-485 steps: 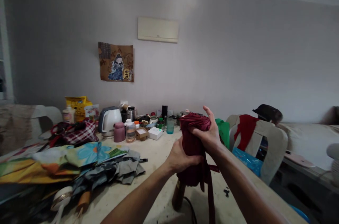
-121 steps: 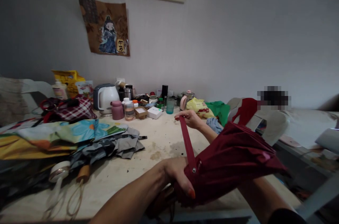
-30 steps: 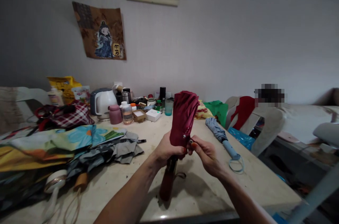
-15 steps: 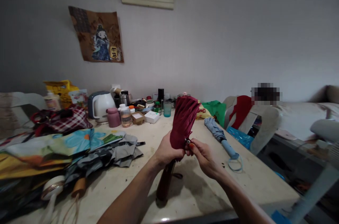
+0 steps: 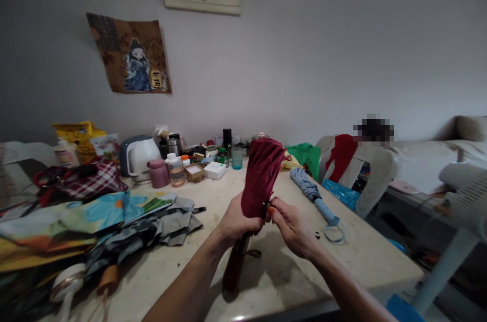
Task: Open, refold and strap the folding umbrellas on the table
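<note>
— Where's the umbrella?

— The maroon folding umbrella (image 5: pixel 262 172) stands tilted near the front edge of the desk (image 5: pixel 277 281). Its dark handle (image 5: pixel 233 269) points down to the desk top, and the furled canopy leans up and to the right.

— And the hands?

— The left hand (image 5: pixel 236 219) is wrapped tight round the gathered fabric just above the handle. The right hand (image 5: pixel 289 221) meets it from the right, thumb and fingers pinched on a small part of the umbrella's wrap at the cloth. Whether that's the strap's snap I can't tell.

— What's nearby?

— A blue-grey folded umbrella (image 5: pixel 309 191) lies toward the desk's right edge, its pale blue handle and loop nearest the front. On the left side lies a loose grey umbrella (image 5: pixel 167 221), with floral umbrella fabric (image 5: pixel 95 213) just beside it. Along the back edge stand a white kettle (image 5: pixel 137 157), a pink jar (image 5: pixel 159 174) and a teal glass (image 5: pixel 237 158), well apart from the hands.
</note>
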`<state>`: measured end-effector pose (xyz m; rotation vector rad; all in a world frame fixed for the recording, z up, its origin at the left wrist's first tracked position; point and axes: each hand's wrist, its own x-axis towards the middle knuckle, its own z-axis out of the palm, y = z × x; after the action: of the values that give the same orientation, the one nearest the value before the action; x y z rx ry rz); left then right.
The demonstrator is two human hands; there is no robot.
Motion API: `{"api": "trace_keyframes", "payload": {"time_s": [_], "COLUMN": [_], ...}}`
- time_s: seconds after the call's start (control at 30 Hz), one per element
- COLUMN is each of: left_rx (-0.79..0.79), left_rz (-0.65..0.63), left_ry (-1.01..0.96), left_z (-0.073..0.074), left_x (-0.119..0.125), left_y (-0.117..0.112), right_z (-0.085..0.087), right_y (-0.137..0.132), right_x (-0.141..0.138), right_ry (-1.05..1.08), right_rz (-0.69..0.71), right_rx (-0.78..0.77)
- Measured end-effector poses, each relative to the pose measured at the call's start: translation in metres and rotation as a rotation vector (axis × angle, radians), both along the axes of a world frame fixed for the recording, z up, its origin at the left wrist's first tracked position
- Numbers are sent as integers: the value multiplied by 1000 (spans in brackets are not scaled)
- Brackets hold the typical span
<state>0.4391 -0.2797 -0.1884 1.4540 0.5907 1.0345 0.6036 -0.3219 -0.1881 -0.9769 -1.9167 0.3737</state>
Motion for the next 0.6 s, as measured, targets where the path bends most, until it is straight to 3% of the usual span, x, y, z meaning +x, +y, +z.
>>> {"api": "trace_keyframes", "payload": {"time_s": [0.33, 0.6], "left_rx": [-53, -11], "left_rz": [-37, 15], "left_ry": [15, 69], "left_z": [0, 0], "left_x": [0, 2], "left_y": [0, 0], "right_z": [-1, -4], "right_y": [3, 5], "right_x": [0, 4], "right_ry": [-29, -27], "right_rz": [38, 85], "right_rx": [-14, -76]}}
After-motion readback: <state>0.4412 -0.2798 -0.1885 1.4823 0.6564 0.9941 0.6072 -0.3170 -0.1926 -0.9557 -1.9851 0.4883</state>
